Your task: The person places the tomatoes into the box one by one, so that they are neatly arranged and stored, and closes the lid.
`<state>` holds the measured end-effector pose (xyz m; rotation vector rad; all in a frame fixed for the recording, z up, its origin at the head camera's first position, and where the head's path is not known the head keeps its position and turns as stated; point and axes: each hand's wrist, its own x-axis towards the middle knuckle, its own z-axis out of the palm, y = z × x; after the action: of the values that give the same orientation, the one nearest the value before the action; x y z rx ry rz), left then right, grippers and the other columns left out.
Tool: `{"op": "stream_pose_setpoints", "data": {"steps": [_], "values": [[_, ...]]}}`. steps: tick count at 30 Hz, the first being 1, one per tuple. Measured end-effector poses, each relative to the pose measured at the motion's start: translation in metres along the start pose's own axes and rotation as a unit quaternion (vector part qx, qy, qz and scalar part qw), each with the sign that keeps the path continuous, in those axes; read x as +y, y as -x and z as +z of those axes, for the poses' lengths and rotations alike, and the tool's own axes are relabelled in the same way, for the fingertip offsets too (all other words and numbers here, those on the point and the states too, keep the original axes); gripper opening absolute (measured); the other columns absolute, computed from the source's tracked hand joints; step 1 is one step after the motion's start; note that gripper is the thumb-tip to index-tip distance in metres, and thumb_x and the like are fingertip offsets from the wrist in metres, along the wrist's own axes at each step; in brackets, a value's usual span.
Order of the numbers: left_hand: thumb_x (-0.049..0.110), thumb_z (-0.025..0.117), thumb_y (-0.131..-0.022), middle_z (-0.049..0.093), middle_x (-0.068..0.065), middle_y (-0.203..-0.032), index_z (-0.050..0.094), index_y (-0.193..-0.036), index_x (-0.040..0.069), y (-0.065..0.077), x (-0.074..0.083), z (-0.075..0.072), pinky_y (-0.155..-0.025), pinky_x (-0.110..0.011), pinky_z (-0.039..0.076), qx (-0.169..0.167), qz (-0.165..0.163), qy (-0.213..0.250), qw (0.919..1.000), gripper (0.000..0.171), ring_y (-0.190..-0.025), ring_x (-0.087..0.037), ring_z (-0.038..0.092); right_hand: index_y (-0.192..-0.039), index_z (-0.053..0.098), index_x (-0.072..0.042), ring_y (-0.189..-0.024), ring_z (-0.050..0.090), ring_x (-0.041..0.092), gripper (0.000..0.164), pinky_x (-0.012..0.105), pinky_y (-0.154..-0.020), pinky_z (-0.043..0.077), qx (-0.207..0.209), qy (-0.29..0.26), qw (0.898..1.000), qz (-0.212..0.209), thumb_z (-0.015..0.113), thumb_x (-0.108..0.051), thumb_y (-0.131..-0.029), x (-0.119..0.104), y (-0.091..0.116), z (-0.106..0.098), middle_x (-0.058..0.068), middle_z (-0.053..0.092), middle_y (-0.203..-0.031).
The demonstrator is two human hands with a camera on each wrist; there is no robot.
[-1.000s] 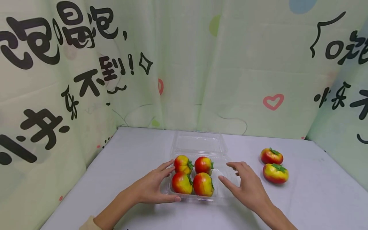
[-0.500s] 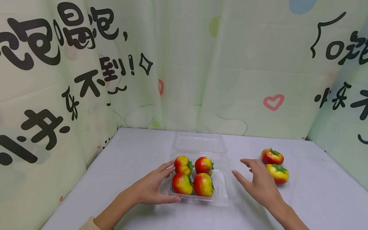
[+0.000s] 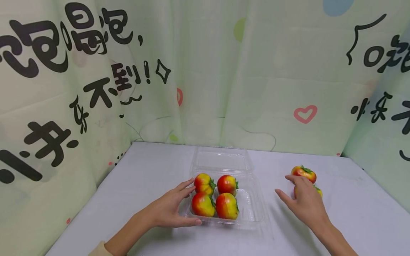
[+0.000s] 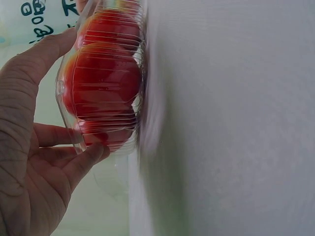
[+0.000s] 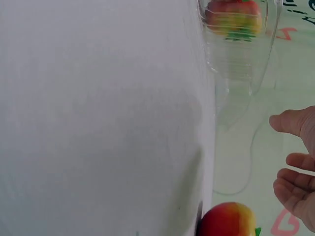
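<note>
A clear plastic clamshell box point(image 3: 251, 209) lies with its lid folded back, holding several red-yellow persimmons point(image 3: 227, 206) with green leafy tops on its left side. My left hand point(image 3: 169, 209) holds the box's near left corner, thumb along the front rim and fingers on the left side; the left wrist view shows the fingers point(image 4: 88, 160) touching the plastic. My right hand point(image 3: 305, 201) hovers over the table with fingers spread, holding nothing. It partly hides a loose persimmon point(image 3: 317, 191) in the head view. Behind that sits another loose persimmon point(image 3: 304, 172).
The box's lid point(image 3: 222, 159) lies flat toward the back of the white table point(image 3: 153, 160). A pale green curtain point(image 3: 272, 71) with black writing and hearts surrounds the back and sides.
My right hand has moved rightward from above the box's right side to the loose persimmons, now covering part of the nearer one. The left hand and box have stayed in place.
</note>
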<state>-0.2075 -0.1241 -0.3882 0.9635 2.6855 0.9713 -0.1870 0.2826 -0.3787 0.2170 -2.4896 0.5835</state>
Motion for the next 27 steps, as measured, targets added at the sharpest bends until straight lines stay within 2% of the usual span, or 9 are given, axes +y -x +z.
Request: {"op": "stream_pose_setpoints", "data": {"steps": [3, 10, 15, 19, 23, 27], "values": [[0.061, 0.078, -0.082, 0.025, -0.002, -0.169, 0.045, -0.155, 0.010, 0.000, 0.001, 0.000, -0.110, -0.054, 0.046, -0.001, -0.003, -0.001, 1.0000, 0.095, -0.136, -0.022, 0.055, -0.118, 0.063, 0.007, -0.111, 0.056, 0.044, 0.051, 0.066, -0.086, 0.048, 0.002, -0.004, 1.000, 0.007, 0.088, -0.015, -0.079, 0.007, 0.001, -0.003, 0.027, 0.066, -0.115], [0.060, 0.078, -0.081, 0.025, -0.002, -0.169, 0.045, -0.155, 0.011, 0.000, 0.002, 0.000, -0.109, -0.054, 0.046, -0.001, -0.005, 0.000, 1.0000, 0.095, -0.136, -0.022, 0.055, -0.120, 0.061, 0.008, -0.107, 0.052, 0.048, 0.054, 0.071, -0.086, 0.049, -0.022, 0.020, 0.999, 0.040, 0.087, -0.013, -0.079, 0.019, 0.000, -0.008, 0.030, 0.062, -0.117], [0.061, 0.078, -0.082, 0.025, -0.001, -0.169, 0.045, -0.155, 0.009, 0.001, 0.000, 0.001, -0.111, -0.053, 0.045, 0.002, 0.005, -0.005, 1.0000, 0.095, -0.133, -0.021, 0.057, -0.120, 0.061, 0.009, -0.104, 0.052, 0.050, 0.056, 0.070, -0.083, 0.049, -0.021, 0.025, 0.998, 0.047, 0.088, -0.013, -0.077, 0.029, 0.000, -0.011, 0.035, 0.058, -0.116], [0.060, 0.078, -0.082, 0.025, -0.001, -0.169, 0.044, -0.155, 0.009, 0.001, -0.001, 0.001, -0.111, -0.054, 0.044, 0.004, 0.008, -0.007, 0.9999, 0.095, -0.134, -0.021, 0.057, -0.119, 0.061, 0.008, -0.099, 0.054, 0.047, 0.056, 0.065, -0.078, 0.050, -0.018, 0.026, 0.998, 0.047, 0.089, -0.014, -0.077, 0.037, 0.001, -0.013, 0.036, 0.058, -0.113], [0.060, 0.078, -0.082, 0.025, -0.001, -0.169, 0.044, -0.155, 0.010, 0.001, 0.000, 0.001, -0.111, -0.055, 0.044, 0.003, 0.007, -0.004, 1.0000, 0.095, -0.134, -0.021, 0.056, -0.122, 0.059, 0.010, -0.099, 0.053, 0.046, 0.056, 0.064, -0.079, 0.050, -0.044, 0.033, 0.996, 0.067, 0.086, -0.017, -0.080, 0.043, 0.001, -0.014, 0.036, 0.057, -0.115], [0.060, 0.078, -0.082, 0.025, -0.001, -0.169, 0.044, -0.156, 0.010, 0.001, 0.000, 0.001, -0.111, -0.054, 0.045, 0.002, 0.005, -0.004, 1.0000, 0.095, -0.134, -0.021, 0.057, -0.125, 0.056, 0.013, -0.103, 0.051, 0.050, 0.059, 0.068, -0.085, 0.048, -0.070, 0.038, 0.993, 0.087, 0.083, -0.020, -0.083, 0.047, -0.001, -0.017, 0.039, 0.054, -0.119]]}}
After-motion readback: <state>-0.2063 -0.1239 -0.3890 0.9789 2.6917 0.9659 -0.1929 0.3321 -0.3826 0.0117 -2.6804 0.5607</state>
